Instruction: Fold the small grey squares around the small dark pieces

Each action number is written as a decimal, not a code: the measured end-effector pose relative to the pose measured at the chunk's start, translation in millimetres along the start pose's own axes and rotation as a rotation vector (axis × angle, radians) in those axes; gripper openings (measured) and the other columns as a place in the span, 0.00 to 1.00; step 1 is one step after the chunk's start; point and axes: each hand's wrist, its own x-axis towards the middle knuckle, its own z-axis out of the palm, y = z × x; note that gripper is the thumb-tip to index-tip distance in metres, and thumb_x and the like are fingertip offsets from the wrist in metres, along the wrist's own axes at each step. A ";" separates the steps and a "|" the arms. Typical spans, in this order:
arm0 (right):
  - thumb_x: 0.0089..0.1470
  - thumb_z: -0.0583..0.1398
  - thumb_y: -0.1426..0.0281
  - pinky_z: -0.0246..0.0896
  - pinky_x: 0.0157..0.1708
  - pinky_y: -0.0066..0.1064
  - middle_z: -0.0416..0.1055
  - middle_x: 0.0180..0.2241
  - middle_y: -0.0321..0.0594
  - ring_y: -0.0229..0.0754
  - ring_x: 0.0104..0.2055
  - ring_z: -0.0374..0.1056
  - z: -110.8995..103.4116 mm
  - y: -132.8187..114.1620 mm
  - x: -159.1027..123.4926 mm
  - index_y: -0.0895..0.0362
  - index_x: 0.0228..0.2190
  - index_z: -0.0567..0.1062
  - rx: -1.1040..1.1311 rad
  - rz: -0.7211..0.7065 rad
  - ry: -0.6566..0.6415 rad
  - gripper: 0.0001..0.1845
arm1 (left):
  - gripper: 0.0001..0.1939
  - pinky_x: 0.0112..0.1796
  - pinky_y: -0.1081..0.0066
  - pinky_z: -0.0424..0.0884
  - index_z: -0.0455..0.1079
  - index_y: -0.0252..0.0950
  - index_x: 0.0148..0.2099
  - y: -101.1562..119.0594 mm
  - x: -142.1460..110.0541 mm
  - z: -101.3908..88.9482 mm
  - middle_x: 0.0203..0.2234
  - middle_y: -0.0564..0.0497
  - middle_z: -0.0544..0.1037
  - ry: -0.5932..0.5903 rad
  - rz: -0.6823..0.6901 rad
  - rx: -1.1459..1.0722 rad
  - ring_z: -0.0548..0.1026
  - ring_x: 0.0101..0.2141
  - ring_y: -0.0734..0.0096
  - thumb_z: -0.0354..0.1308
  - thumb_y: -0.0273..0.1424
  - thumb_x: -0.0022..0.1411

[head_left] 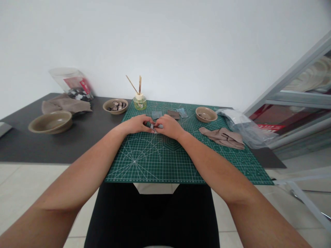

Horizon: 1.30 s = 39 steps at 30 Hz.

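Observation:
Both hands meet over the green cutting mat (pixel 181 163), fingertips together. Between them shows a small light-grey piece (pixel 156 130), mostly hidden by the fingers, so its kind is unclear. My left hand (pixel 138 124) is closed in a pinch at the piece's left side. From the right, my right hand (pixel 170 126) pinches it with thumb and fingers. Just behind the hands lie a grey-blue square (pixel 156 115), a brown square (pixel 173 114) and a light-blue packet (pixel 182 112).
Left are a bowl of small dark pieces (pixel 115 106), a larger bowl (pixel 51 123), a brown cloth (pixel 66 104), a clear tub (pixel 72 82) and a reed diffuser (pixel 140 102). Right are a small bowl (pixel 206 114), a crumpled cloth (pixel 223 137) and a plastic bag (pixel 245 127).

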 end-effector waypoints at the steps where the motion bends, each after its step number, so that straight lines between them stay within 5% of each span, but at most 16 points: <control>1: 0.58 0.67 0.68 0.55 0.45 0.34 0.78 0.36 0.42 0.44 0.41 0.66 0.0 -1.6 0.5 0.59 0.34 0.82 0.002 -0.007 -0.005 0.06 | 0.31 0.40 0.66 0.65 0.80 0.41 0.49 0.2 0.0 -0.2 0.35 0.50 0.71 0.003 -0.001 0.003 0.71 0.36 0.61 0.66 0.56 0.48; 10: 0.57 0.67 0.69 0.54 0.43 0.34 0.80 0.34 0.42 0.45 0.40 0.66 -12.4 1.0 -4.2 0.58 0.33 0.83 0.009 0.038 -0.075 0.05 | 0.29 0.39 0.67 0.64 0.80 0.43 0.47 -0.2 -1.5 -0.7 0.33 0.51 0.73 0.026 0.004 -0.014 0.71 0.35 0.63 0.67 0.55 0.48; 39: 0.58 0.67 0.68 0.55 0.47 0.34 0.79 0.36 0.42 0.43 0.41 0.68 0.5 -2.6 0.0 0.59 0.33 0.82 0.017 -0.026 -0.041 0.06 | 0.32 0.41 0.66 0.64 0.80 0.41 0.49 4.7 -2.2 -3.1 0.36 0.49 0.72 -0.008 -0.005 0.030 0.71 0.37 0.60 0.65 0.56 0.48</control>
